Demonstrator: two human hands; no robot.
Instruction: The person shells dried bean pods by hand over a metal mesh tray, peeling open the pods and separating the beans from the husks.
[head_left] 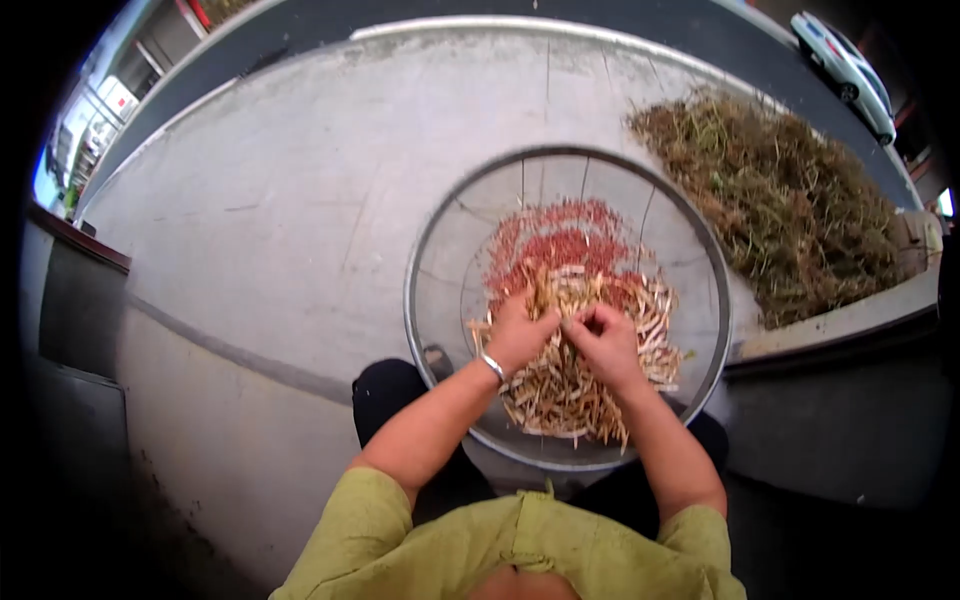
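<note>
Both hands meet over a wide round mesh sieve (565,151) with a metal rim, which rests across my knees. My left hand (518,335), with a silver bangle at the wrist, is closed around a few dry bean pods (541,290) that stick up past its fingers. Close beside it, my right hand (610,347) is pinched at the lower end of these pods; its fingertips partly hide what they grip. A heap of pale dry pods (565,405) lies under and around both hands. Small red beans (568,248) are spread over the mesh beyond them.
A large pile of dried brown plant stalks (770,200) lies on the concrete (290,190) to the right of the sieve. A low ledge (840,318) runs along its near side. Beyond the pavement are a dark road (450,12) and a parked white car (848,70).
</note>
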